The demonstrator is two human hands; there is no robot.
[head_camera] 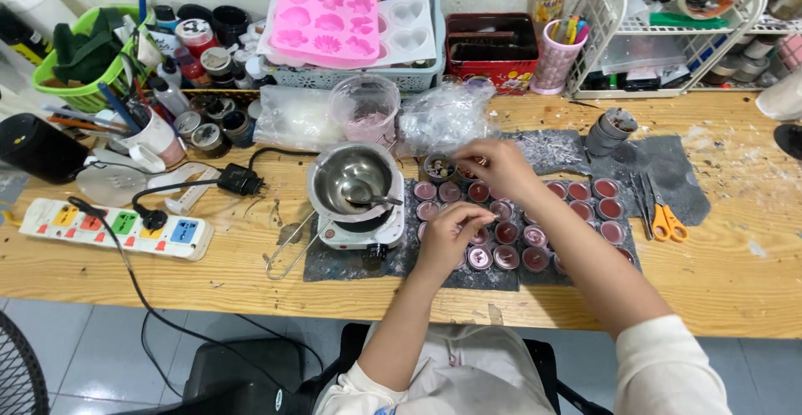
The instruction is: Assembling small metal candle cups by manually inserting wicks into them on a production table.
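Several small round cups (pixel 506 233) filled with pink and dark red wax stand in rows on a dark mat (pixel 493 278) on the wooden table. My left hand (pixel 451 233) hovers over the front cups with its fingertips pinched together on something too small to make out. My right hand (pixel 494 167) reaches back to a small tub (pixel 438 168) holding dark bits, its fingers curled at the rim. A steel bowl (pixel 354 179) with a spoon in it sits on a small white hot plate (pixel 364 230) to the left of the cups.
Orange-handled scissors (pixel 666 220) and tweezers (pixel 643 202) lie at the right. A power strip (pixel 117 229) and cables lie at the left. Pink and white moulds (pixel 326 21), jars, a green basket (pixel 83 56), plastic bags and a wire rack (pixel 668 39) crowd the back.
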